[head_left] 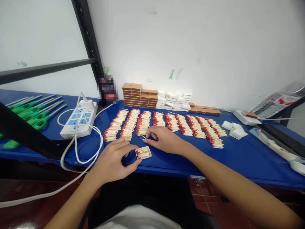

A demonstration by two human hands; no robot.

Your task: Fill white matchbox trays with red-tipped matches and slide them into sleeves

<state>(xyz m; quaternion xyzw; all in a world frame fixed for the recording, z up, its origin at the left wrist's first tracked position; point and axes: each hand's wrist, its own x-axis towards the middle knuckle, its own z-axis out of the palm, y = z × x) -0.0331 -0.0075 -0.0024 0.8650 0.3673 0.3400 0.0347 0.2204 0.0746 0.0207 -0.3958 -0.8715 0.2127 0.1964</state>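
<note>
A small white matchbox tray [146, 157] lies on the blue table near its front edge, with red-tipped matches [144, 152] inside. My left hand [115, 162] grips the tray's left end between thumb and forefinger. Just above and behind the tray, my right hand [162, 140] is closed in a pinch, and a match or two [142, 137] show at its fingertips. Beyond both hands, several slanted rows of loose matches [143, 123] spread across the table, red heads mostly to the left. Part of the middle rows is hidden behind my right hand.
Brown matchboxes [140, 97] and white trays [175, 101] are stacked along the wall. More white trays [234, 129] lie to the right, near a dark phone-like slab [281, 140]. On the left are a power strip [81, 119], white cables, green-handled tools [35, 119] and a black shelf frame [88, 35].
</note>
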